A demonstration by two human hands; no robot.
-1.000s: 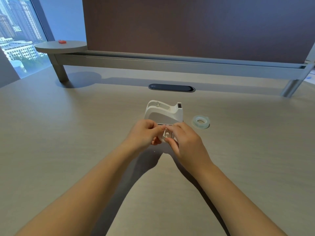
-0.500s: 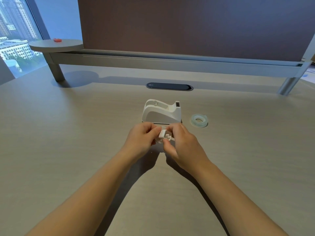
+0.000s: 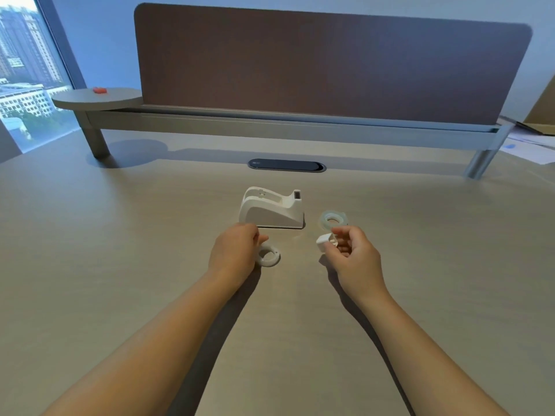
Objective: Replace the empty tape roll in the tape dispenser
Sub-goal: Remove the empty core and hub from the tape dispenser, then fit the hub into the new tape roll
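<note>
On the smooth tan desk [image 3: 120, 265], our white plastic tape dispenser [image 3: 271, 210] sat lengthwise, cutter pointing right, our left hand [image 3: 232, 253] touched the empty ring [image 3: 268, 257], we couldn't tell its grip, our right hand [image 3: 353, 255] pinched the white hub [image 3: 325, 242], clear round tape roll [image 3: 332, 219] just beyond.

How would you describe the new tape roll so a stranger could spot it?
Find the white dispenser mid-desk. Just right of it, beyond the right hand, a ring lies flat: the tape roll. It is translucent and greenish, unlike the opaque white ring by the left hand.
</note>
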